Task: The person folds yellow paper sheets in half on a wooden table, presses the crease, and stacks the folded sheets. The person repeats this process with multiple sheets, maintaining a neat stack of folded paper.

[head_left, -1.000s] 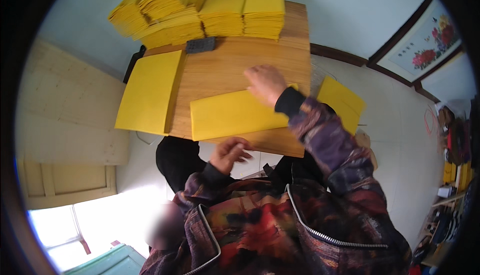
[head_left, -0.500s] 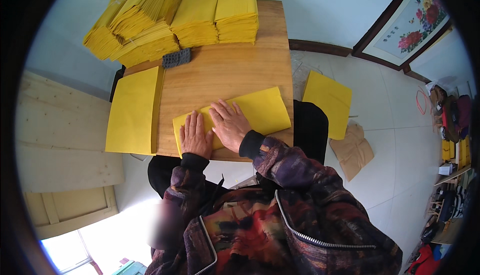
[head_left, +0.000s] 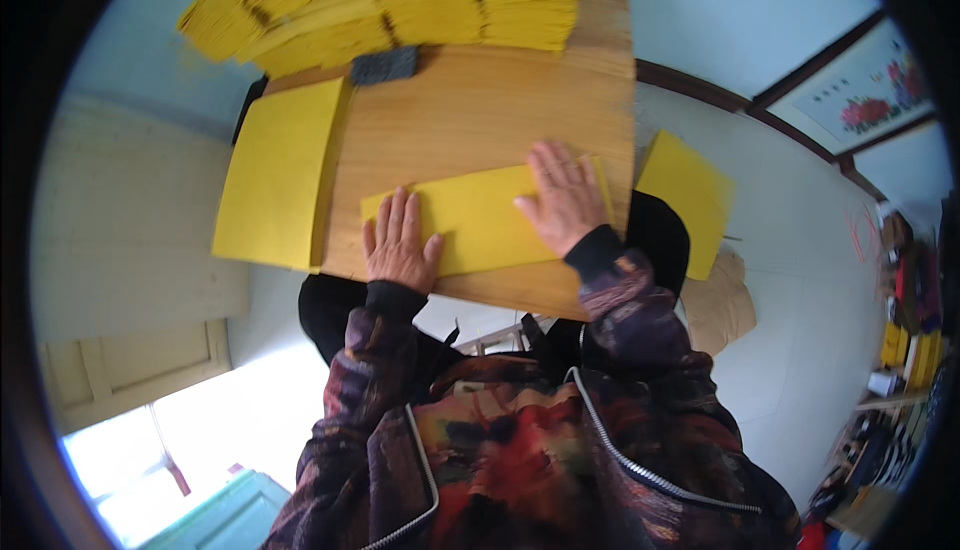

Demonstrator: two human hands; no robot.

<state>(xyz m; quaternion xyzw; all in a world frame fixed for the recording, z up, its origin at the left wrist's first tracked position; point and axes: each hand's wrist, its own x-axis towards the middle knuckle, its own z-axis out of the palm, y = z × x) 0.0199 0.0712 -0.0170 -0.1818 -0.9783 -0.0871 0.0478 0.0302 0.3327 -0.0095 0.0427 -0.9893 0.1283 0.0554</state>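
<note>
A folded sheet of yellow paper (head_left: 478, 212) lies flat along the near part of the wooden table, its long side running left to right. My left hand (head_left: 401, 245) rests on its left end with fingers stretched forward. On the right end, my right hand (head_left: 566, 200) presses flat, fingers together and thumb out to the side. Neither hand grips anything. Left of the folded sheet is a stack of flat yellow sheets (head_left: 272, 175) at the table's left edge.
Bundles of folded yellow paper (head_left: 430, 8) line the back of the wooden table (head_left: 480, 100). A dark grey block (head_left: 385, 65) lies before them. Right of the table are more yellow paper (head_left: 690, 195) and a crumpled brown paper piece (head_left: 720, 305). Shelves with goods stand far right.
My right hand has slid right along the folded sheet, from near its middle to its right end. My left hand stays at the left end. The whole view has shifted somewhat.
</note>
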